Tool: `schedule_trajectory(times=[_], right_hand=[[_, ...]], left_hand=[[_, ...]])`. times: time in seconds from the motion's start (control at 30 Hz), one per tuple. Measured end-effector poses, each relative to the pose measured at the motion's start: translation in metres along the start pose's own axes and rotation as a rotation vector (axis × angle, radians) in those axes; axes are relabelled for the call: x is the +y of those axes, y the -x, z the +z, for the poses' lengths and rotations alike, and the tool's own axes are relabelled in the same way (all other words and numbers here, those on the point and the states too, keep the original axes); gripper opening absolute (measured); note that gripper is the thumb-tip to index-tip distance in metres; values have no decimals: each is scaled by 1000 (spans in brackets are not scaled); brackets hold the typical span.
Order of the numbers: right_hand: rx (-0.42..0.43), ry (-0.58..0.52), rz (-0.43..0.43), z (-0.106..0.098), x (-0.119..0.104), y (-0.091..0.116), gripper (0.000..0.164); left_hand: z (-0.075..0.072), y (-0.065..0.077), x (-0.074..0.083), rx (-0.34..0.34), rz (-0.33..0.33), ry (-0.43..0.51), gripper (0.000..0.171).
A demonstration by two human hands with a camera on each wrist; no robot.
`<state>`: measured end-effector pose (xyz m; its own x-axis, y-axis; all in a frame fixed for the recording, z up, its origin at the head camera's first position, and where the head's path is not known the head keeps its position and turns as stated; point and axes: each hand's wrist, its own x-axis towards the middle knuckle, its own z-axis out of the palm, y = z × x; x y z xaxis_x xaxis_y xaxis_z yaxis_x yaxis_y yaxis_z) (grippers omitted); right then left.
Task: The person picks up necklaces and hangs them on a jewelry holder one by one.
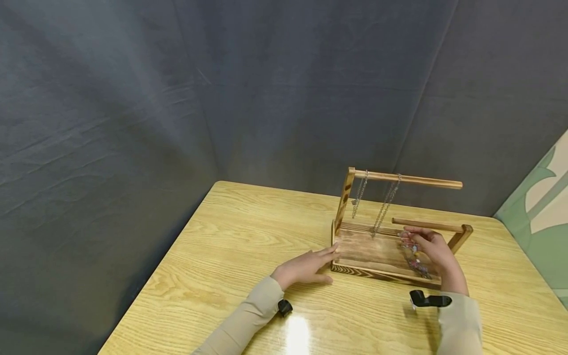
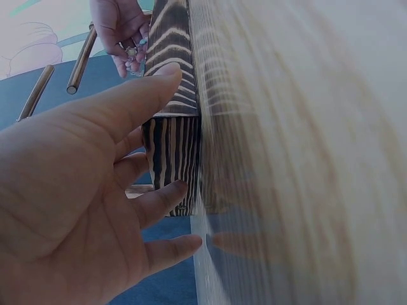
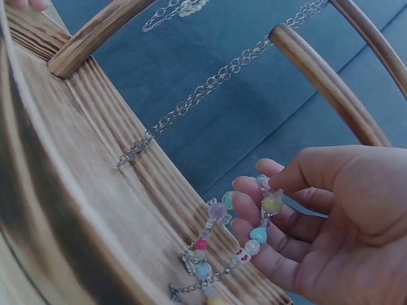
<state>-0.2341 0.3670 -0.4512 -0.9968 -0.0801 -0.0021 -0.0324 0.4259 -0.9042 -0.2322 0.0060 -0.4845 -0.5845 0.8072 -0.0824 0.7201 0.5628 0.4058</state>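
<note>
My right hand (image 1: 437, 251) pinches a beaded bracelet (image 3: 257, 235) of colourful beads with a silver chain end. The bracelet hangs from the fingertips over the right part of a wooden jewelry stand's tray (image 1: 364, 246); its lower end reaches down to the tray. My left hand (image 1: 306, 267) lies at the tray's left front corner. Its fingers (image 2: 162, 203) are spread and mostly straight about that corner, with the thumb along the front side. Two silver chains hang from the stand's upper bar (image 1: 426, 181): a shorter one (image 1: 360, 195) and a longer one (image 1: 386, 204) reaching down to the tray.
A lower bar (image 1: 426, 225) juts left from the stand's right post (image 1: 460, 239), just behind my right hand. The stand is on a yellow wood-grain table (image 1: 213, 256). Dark cloth (image 1: 288, 98) hangs behind, and a green leaf-patterned panel (image 1: 546, 217) is at the right.
</note>
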Motion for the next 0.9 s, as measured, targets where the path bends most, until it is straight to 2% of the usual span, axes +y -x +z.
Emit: schedule_trajectory(times=[0.33,0.67,0.9], right_hand=[[0,-65,-40,-3,-3,4,45],[-58,-11,-81,-10,-8,11,41],[-90,49,-110,-13,-9,13,45]], left_hand=[[-1,1,0,0,-1,6,71],[1,0,0,-1,0,2,71],[3,-1,-3,-3,0,2,72]])
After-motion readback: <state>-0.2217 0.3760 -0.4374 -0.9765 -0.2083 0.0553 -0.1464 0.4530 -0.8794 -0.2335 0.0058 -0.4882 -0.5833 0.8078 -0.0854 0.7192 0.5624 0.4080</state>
